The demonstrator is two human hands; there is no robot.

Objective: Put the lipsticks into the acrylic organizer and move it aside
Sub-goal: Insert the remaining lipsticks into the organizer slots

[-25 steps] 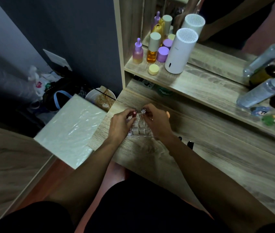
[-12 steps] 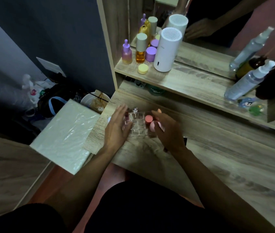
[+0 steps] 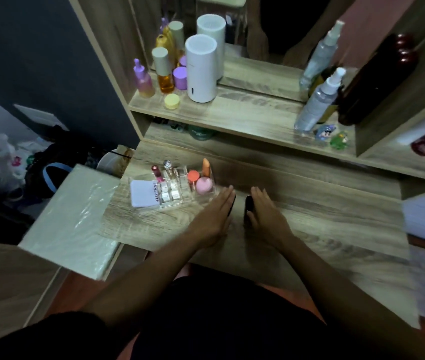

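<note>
Two hands lie flat on the wooden bench [image 3: 310, 216], palms down and fingers spread loose, gripping nothing. The left hand [image 3: 215, 216] rests just right of the acrylic organizer [image 3: 172, 189], not touching it. The right hand [image 3: 267, 216] lies beside a dark lipstick [image 3: 248, 207] that sits on the bench between the two hands; another dark piece shows at the left hand's fingertips, too hidden to make out. The organizer stands near the bench's left end, clear of both hands. In its compartments stand a red-capped lipstick [image 3: 156, 172], a silver-topped one [image 3: 167, 166], an orange lipstick [image 3: 206, 167], a coral round cap [image 3: 193, 175] and a pink sponge [image 3: 203, 185]. A white pad [image 3: 143, 193] with lettering lies in its left section. On the shelf [image 3: 245, 115] above stands a white cylinder [image 3: 201, 68] among bottles.
</note>
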